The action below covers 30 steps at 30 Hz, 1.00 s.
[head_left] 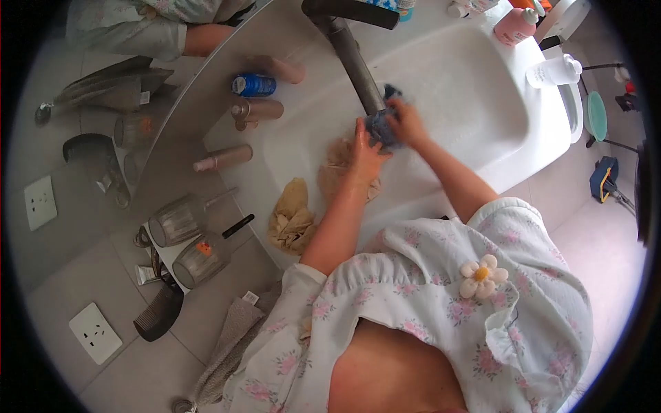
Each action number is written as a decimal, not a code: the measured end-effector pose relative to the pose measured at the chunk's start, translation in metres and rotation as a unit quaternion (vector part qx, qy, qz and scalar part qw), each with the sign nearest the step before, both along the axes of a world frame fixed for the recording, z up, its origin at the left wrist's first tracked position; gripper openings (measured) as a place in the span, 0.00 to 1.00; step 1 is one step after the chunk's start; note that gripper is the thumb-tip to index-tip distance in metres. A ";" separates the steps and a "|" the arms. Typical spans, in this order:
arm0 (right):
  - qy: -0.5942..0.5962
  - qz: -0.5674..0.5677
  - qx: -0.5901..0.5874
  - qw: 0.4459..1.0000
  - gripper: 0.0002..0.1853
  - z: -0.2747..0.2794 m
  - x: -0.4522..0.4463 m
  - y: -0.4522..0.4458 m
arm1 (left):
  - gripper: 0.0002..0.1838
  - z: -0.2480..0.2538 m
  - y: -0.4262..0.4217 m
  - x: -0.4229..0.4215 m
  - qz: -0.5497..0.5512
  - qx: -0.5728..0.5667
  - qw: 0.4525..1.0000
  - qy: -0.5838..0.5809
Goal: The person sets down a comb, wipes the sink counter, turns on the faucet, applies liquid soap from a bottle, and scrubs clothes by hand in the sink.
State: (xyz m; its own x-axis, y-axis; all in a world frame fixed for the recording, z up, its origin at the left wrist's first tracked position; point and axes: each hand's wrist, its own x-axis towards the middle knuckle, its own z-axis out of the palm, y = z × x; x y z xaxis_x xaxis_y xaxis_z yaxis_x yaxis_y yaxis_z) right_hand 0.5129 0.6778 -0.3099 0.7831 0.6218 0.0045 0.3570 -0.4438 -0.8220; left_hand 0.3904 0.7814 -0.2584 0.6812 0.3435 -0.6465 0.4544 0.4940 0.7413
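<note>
Beneath the spout of the dark faucet [357, 69], a wet dark blue cloth [380, 129] is bunched between my two hands over the white sink [475, 89]. My left hand [368, 160] grips its near side, fingers partly hidden by the folds. From the right, my right hand [407, 125] is closed on the cloth's upper side. A beige cloth [333, 172] lies in the basin, partly behind my left hand and forearm. Another tan cloth [292, 217] is crumpled on the sink's left rim, beside my left forearm.
A blue can [255, 85] and pinkish bottles [228, 157] stand along the mirror side. A pink pump bottle [515, 27] and a clear pump bottle [554, 71] stand on the right rim. At lower left, glass cups [201, 263] and a black comb [160, 311] sit by the wall.
</note>
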 end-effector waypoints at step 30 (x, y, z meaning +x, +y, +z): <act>0.019 -0.037 -0.118 0.992 0.15 0.081 0.025 0.013 | 0.31 0.017 -0.031 0.025 -0.095 0.148 0.975 -0.133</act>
State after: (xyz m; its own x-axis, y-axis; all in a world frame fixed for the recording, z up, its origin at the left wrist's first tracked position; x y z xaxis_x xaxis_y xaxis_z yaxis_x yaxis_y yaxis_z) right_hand 0.5376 0.6908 -0.2291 0.8231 0.5430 -0.1660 0.2866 -0.6497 -0.7041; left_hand 0.4150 0.7507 -0.2415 0.8811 0.3390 -0.3296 0.2892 0.1651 0.9429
